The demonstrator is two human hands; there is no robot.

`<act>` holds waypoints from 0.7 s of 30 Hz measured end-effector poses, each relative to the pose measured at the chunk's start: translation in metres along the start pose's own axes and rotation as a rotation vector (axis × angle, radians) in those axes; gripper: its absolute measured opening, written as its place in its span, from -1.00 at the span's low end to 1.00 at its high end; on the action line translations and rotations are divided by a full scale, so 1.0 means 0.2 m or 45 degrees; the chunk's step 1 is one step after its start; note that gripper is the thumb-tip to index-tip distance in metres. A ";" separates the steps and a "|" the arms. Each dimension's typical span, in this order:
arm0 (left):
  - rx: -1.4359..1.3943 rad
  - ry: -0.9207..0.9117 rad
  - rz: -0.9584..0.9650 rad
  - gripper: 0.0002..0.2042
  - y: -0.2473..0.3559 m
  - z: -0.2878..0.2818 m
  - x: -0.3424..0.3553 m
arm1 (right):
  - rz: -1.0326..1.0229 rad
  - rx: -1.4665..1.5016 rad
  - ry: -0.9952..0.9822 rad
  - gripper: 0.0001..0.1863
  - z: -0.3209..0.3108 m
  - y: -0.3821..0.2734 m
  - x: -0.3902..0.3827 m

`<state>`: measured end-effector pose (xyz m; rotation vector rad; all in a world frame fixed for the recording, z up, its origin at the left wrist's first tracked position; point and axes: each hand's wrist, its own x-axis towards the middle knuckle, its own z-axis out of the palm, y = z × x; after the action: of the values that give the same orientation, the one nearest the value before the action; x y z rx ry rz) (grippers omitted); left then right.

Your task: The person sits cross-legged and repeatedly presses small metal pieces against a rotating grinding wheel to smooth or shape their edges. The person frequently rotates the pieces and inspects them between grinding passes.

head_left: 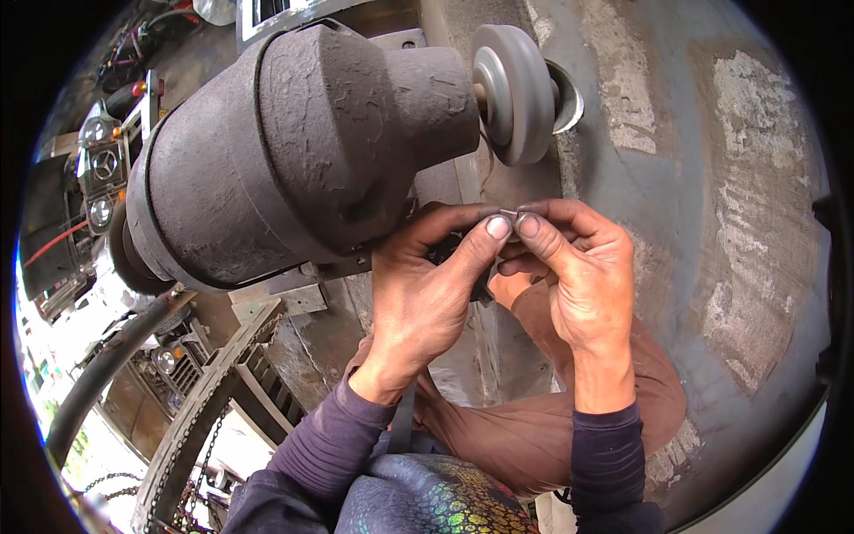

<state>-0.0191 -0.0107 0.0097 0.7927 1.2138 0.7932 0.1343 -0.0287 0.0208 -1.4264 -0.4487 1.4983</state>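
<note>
Close together below the grinding wheel, my two hands meet at the fingertips. Between them sits a small thin metal pin (508, 212), too small to make out in full. My left hand (436, 267) pinches one end between thumb and forefinger. My right hand (578, 258) pinches the other end the same way, its remaining fingers curled. Above them is the grey grinding wheel (525, 93) on the shaft of a large, dusty bench grinder (294, 142). The pin is apart from the wheel. A dark object behind my left fingers is mostly hidden.
A worn, patchy wall (756, 178) rises on the right. My bent leg in brown trousers (534, 436) lies below my hands. Lower left stand a metal frame (205, 400) with a hanging chain and a thick dark pipe (116, 365). Parked vehicles show beyond at the left.
</note>
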 end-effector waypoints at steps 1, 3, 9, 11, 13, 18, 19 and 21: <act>-0.022 0.015 0.010 -0.78 0.00 0.01 0.01 | 0.003 0.000 0.011 -0.82 0.00 0.00 0.01; -0.043 0.068 0.009 -0.78 -0.01 0.03 0.01 | 0.005 0.011 0.036 -0.83 0.01 0.01 0.02; -0.079 0.212 0.026 -0.77 -0.03 0.11 0.04 | 0.038 0.195 0.070 -0.83 0.01 0.06 0.04; -0.097 0.185 0.021 -0.77 -0.03 0.11 0.04 | 0.039 0.234 0.075 -0.82 0.01 0.07 0.06; -0.053 0.185 0.063 -0.77 -0.04 0.10 0.05 | 0.056 0.215 0.080 -0.82 0.00 0.07 0.06; -0.023 0.217 0.089 -0.80 -0.05 0.11 0.06 | 0.055 0.207 0.122 -0.81 0.02 0.08 0.07; -0.030 0.218 0.090 -0.81 -0.05 0.11 0.06 | 0.064 0.211 0.128 -0.81 0.02 0.07 0.07; -0.037 0.229 0.099 -0.81 -0.06 0.12 0.07 | 0.067 0.216 0.137 -0.80 0.02 0.07 0.07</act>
<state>0.0078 -0.0075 -0.0031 0.7609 1.3341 0.9602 0.1276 -0.0227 0.0025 -1.3854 -0.2139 1.4568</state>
